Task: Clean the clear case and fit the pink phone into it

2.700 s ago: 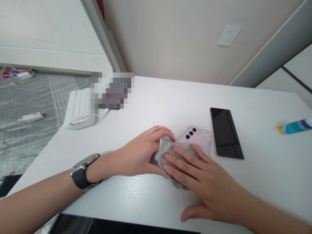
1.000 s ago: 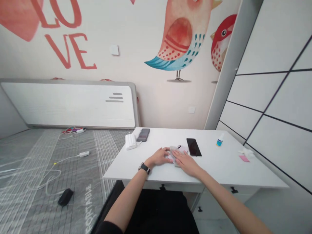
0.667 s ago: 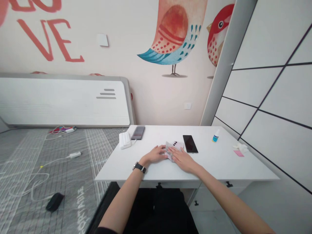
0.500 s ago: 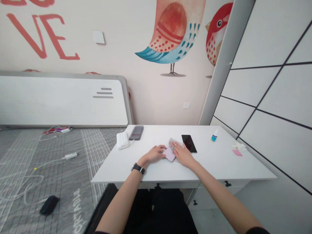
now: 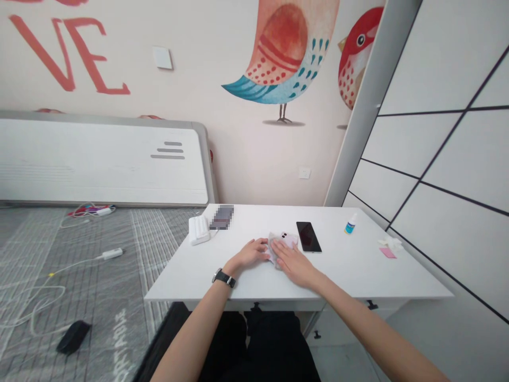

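A pale lilac phone [image 5: 292,239] lies back up on the white desk, its camera lenses showing at the far end. My right hand [image 5: 293,260] presses a thin greyish-white wipe [image 5: 272,241] onto the phone's back with its fingers laid over it. The wipe and hand hide much of the phone. My left hand [image 5: 252,253], with a black watch on the wrist, holds the phone at its left edge between fingers and thumb. A black-screened tablet [image 5: 309,236] lies just right of the phone.
On the desk [image 5: 358,270] a small blue-and-white bottle [image 5: 350,224] stands at the right, near crumpled white tissue [image 5: 392,243] and a pink slip [image 5: 387,253]. A white block-shaped item [image 5: 198,230] and a blurred-out dark object [image 5: 221,217] lie at the left. A bed with cables adjoins.
My right hand has drawn the wipe toward me and left across the phone, baring its camera end. My left hand stays at the phone's edge. The view has shifted slightly.
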